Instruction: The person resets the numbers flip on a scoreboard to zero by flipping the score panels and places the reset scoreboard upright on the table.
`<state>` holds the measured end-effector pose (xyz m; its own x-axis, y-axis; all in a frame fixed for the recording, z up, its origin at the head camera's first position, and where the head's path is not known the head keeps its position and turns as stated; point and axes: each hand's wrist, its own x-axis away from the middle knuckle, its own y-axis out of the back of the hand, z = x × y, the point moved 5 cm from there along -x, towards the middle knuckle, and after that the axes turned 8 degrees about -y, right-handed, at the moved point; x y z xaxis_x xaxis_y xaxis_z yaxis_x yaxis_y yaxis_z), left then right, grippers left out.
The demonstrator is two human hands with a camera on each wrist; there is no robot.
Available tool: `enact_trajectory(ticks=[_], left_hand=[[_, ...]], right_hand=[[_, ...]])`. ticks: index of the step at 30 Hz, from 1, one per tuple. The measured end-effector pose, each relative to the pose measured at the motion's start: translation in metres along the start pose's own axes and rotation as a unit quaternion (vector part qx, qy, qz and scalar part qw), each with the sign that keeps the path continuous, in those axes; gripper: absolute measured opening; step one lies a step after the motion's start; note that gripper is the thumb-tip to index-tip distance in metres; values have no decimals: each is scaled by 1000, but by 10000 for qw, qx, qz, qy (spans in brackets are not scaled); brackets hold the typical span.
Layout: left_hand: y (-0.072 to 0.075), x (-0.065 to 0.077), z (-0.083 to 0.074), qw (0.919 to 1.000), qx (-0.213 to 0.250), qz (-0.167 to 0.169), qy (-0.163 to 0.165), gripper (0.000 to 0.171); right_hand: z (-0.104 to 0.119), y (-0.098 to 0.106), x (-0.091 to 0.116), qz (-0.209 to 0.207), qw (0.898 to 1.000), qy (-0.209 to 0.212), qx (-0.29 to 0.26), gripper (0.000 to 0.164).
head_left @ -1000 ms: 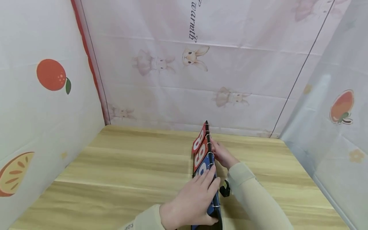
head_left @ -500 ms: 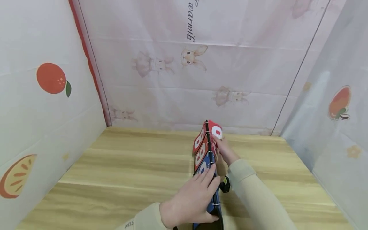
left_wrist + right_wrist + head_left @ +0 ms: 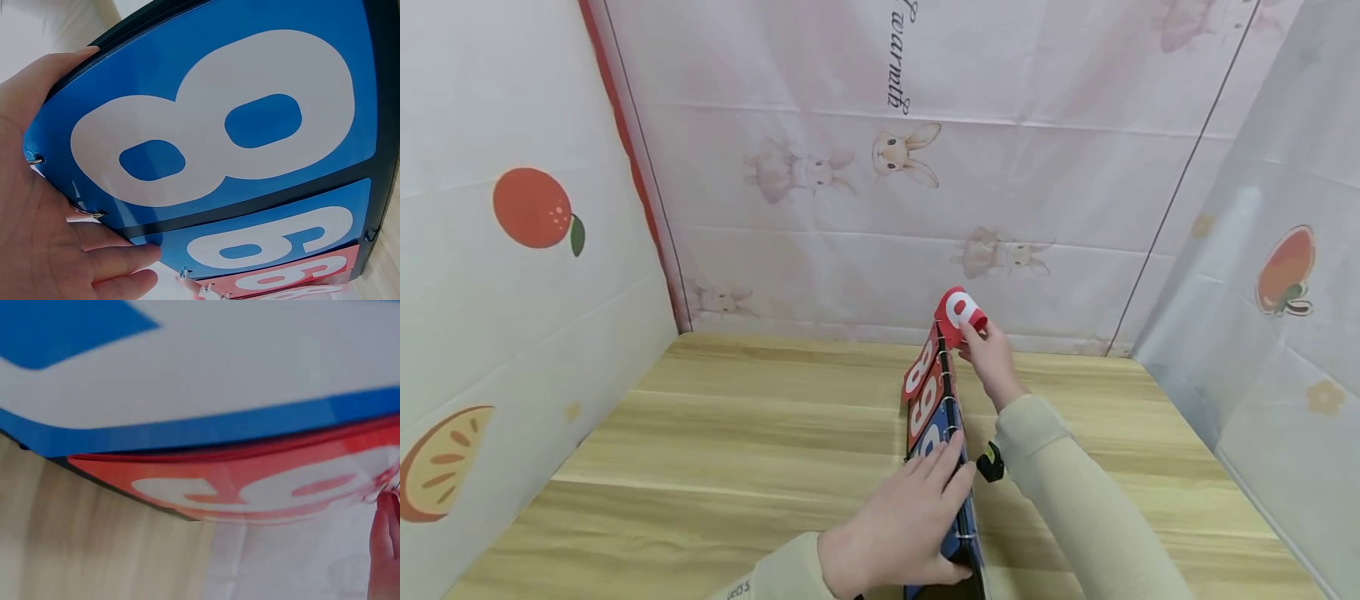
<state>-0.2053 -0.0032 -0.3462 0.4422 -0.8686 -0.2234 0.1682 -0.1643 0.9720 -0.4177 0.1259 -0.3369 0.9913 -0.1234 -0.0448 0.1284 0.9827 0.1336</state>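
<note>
A tabletop flip scoreboard [image 3: 927,406] stands like a tent, its red and blue number cards hung on metal rings along a black top edge. My left hand [image 3: 898,521] holds its near end, with fingers across the ridge and thumb at the end. The left wrist view shows a blue card [image 3: 206,119] with a white 8 beside that hand. At the far end, my right hand [image 3: 992,358] pinches a red card [image 3: 950,332] with a white numeral, raised and bent above the ridge. In the right wrist view only part of that hand [image 3: 384,550] shows, at the right edge.
The scoreboard stands on a wood-grain table [image 3: 760,433]. A small black piece with a yellow-green mark [image 3: 991,462] is near the right forearm. Printed cloth walls enclose the table: a pink back wall [image 3: 850,283] and white side walls [image 3: 610,333].
My right hand has risen from behind the far end, lifting a red card up above the ridge. The left hand stays in the same place on the scoreboard.
</note>
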Motion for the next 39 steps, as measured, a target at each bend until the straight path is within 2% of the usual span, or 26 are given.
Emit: enact_trajectory(ticks=[2, 5, 9, 11, 12, 14, 17, 19, 21, 22, 23, 24, 26, 28, 29, 30, 32, 35, 37, 39], left_hand=[[-2, 0, -1, 10000, -24, -5, 6, 95], [-4, 0, -1, 10000, -48, -70, 2, 96], [-4, 0, -1, 9998, -96, -175, 21, 96], [-2, 0, 0, 9998, -112, -155, 27, 96], [-1, 0, 1, 9998, -123, -133, 22, 96], [0, 1, 1, 9999, -112, -64, 9, 96], [1, 2, 0, 9998, -190, -1, -31, 96], [1, 3, 0, 9998, -190, 34, -47, 96], [2, 4, 0, 9998, -157, 48, -55, 96], [2, 4, 0, 9999, -141, 47, -51, 96], [3, 4, 0, 9999, -121, 42, -37, 96], [3, 3, 0, 9999, -115, 18, -19, 96], [5, 3, 1, 9999, -145, -21, -18, 96], [6, 3, 1, 9997, -222, -83, -34, 97], [7, 3, 2, 9997, -238, -98, -42, 97], [8, 3, 2, 9997, -237, -108, -41, 97], [8, 3, 2, 9998, -178, -81, -25, 96], [6, 4, 1, 10000, -45, 26, 39, 95], [5, 4, 1, 10000, 3, 56, 40, 94], [5, 3, 0, 10000, -10, 50, 7, 95]], right_hand=[[6, -5, 1, 16, 9973, 388, 617, 50], [13, -14, 5, 235, 9859, 933, 1371, 67], [18, -28, 10, 596, 9494, 1606, 2632, 84], [21, -33, 11, 667, 9231, 1868, 3296, 78], [21, -35, 12, 687, 9078, 2009, 3618, 71], [22, -38, 13, 797, 8861, 2181, 4012, 53], [23, -41, 16, 928, 8634, 2421, 4327, 29], [23, -41, 17, 1012, 8573, 2490, 4392, 25], [23, -41, 18, 1083, 8563, 2525, 4373, 26], [23, -40, 18, 1149, 8600, 2514, 4290, 27], [22, -39, 18, 1251, 8710, 2435, 4080, 30], [22, -38, 17, 1358, 8869, 2344, 3741, 33], [17, -32, 14, 1477, 9242, 1992, 2903, 42], [7, -25, 10, 1528, 9573, 1412, 2005, 52], [0, -21, 8, 1516, 9684, 1046, 1684, 56], [-9, -18, 6, 1506, 9749, 695, 1482, 62], [-29, -15, 6, 1698, 9765, -14, 1331, 69], [-55, -18, 11, 2310, 9627, -873, 1107, 74], [-64, -22, 16, 2614, 9548, -1148, 827, 72], [-66, -22, 18, 2699, 9534, -1177, 653, 70]])
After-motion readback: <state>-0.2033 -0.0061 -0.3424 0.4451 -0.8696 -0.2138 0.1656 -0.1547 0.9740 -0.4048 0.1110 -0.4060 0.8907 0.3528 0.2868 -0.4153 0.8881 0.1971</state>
